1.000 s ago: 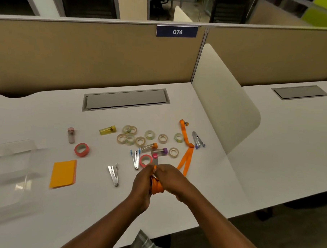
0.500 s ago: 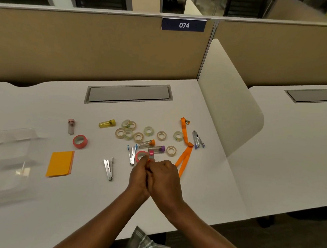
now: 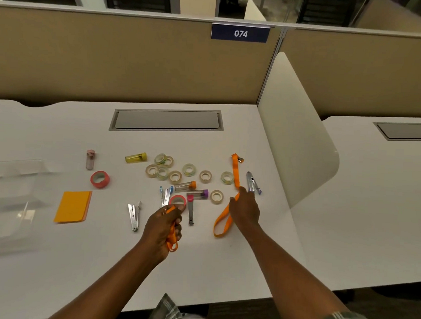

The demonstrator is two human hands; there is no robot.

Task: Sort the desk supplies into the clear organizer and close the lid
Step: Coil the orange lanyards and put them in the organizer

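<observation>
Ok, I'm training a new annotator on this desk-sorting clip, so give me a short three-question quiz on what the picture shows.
1. True or false: the left hand is closed around a bunched orange lanyard.
2. Multiple choice: the right hand rests on A) the orange sticky notes, B) the second orange lanyard lying on the desk, C) the yellow tube.
3. Fill in: the clear organizer sits at the ____ edge of the view.

Key: 1 true; 2 B; 3 left.
</observation>
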